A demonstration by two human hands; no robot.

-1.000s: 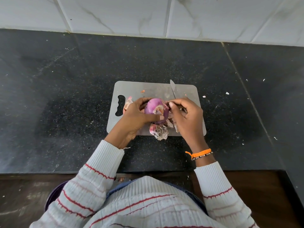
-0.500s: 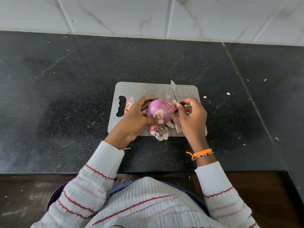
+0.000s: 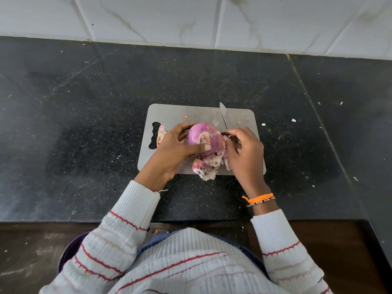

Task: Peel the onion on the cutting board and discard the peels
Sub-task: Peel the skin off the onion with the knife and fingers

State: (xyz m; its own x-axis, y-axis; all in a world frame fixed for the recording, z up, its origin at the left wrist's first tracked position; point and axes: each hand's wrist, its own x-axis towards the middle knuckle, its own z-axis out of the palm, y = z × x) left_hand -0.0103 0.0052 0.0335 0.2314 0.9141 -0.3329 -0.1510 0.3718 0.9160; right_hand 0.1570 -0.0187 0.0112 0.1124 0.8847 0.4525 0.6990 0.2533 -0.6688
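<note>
A purple onion (image 3: 201,135) is held just above the grey cutting board (image 3: 191,112), with my left hand (image 3: 176,147) wrapped around its left side and the thumb across its front. My right hand (image 3: 244,153) is at the onion's right side, fingertips pinching a strip of onion peel (image 3: 221,145) still attached there. Loose pink and white peels (image 3: 206,166) lie under the onion at the board's near edge. Another peel piece (image 3: 160,134) lies beside the board's handle slot.
A knife (image 3: 224,116) lies on the board's far right, its handle hidden under my right hand. The board sits on a black stone counter (image 3: 84,124) flecked with crumbs, against a white tiled wall. A dark purple bin (image 3: 70,253) stands on the floor below the counter edge.
The onion has turned in my left hand, showing more smooth purple surface. My right hand has shifted right and down along the onion, pulling peel away from its side.
</note>
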